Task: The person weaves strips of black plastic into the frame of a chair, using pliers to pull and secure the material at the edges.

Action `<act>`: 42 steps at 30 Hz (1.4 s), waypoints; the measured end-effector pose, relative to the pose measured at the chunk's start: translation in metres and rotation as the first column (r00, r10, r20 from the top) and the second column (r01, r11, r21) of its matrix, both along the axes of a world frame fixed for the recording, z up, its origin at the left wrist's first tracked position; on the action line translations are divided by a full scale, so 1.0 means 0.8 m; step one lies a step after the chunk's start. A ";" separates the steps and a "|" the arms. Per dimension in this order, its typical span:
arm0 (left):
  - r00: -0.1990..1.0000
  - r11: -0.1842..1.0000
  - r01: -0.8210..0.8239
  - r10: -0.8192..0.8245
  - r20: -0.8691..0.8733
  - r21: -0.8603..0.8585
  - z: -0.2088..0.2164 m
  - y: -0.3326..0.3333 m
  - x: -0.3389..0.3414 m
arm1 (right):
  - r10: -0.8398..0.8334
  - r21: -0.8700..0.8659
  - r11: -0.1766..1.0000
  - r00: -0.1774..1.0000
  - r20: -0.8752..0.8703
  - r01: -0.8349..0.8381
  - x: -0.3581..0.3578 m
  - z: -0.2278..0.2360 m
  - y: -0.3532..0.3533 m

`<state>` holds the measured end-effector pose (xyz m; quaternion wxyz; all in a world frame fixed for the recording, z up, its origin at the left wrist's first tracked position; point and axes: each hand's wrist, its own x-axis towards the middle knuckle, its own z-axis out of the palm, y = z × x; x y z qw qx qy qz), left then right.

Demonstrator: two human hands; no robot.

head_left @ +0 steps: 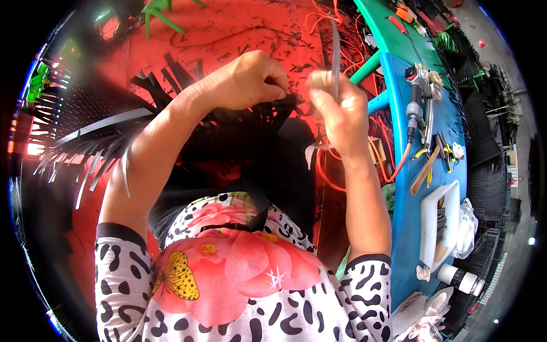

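My left hand [245, 80] is closed, fingers curled and thumb tip against them, over the black strips [256, 117] that lie across my lap. Whatever is between its fingers is hidden. To its right, my right hand [345, 114] is raised and closed, its fingers smeared by motion. A thin, flat grey strip [335, 51] stands up from this hand, curving slightly past the knuckles. A black woven panel [85, 108] with loose strip ends spreads out to the left, under and beyond my left forearm. One wider grey strip [105, 125] lies over it.
A blue table [403, 228] on the right bears an air tool [415, 102], a wooden-handled hammer [424, 171], pliers [449, 157] and a white tray [427, 228]. An orange hose [393, 159] hangs beside it. Dark scraps litter the red floor [228, 34]; a green stool [162, 14] stands far off.
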<state>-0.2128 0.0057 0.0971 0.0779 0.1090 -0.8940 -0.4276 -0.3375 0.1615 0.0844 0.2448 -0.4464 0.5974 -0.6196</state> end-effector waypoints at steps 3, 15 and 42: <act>0.999 0.999 0.034 -0.034 0.013 -0.008 0.006 0.001 -0.001 | 0.046 0.067 0.997 0.994 -0.102 -0.039 -0.005 -0.005 0.006; 0.995 0.994 0.058 -0.066 -0.074 -0.097 0.001 0.003 0.004 | -0.045 0.005 0.999 0.870 -0.491 0.054 0.000 -0.009 0.020; 0.992 0.992 0.069 -0.057 -0.115 0.107 -0.009 -0.004 0.000 | -0.101 -0.078 0.995 0.508 -0.855 0.065 0.019 -0.020 0.012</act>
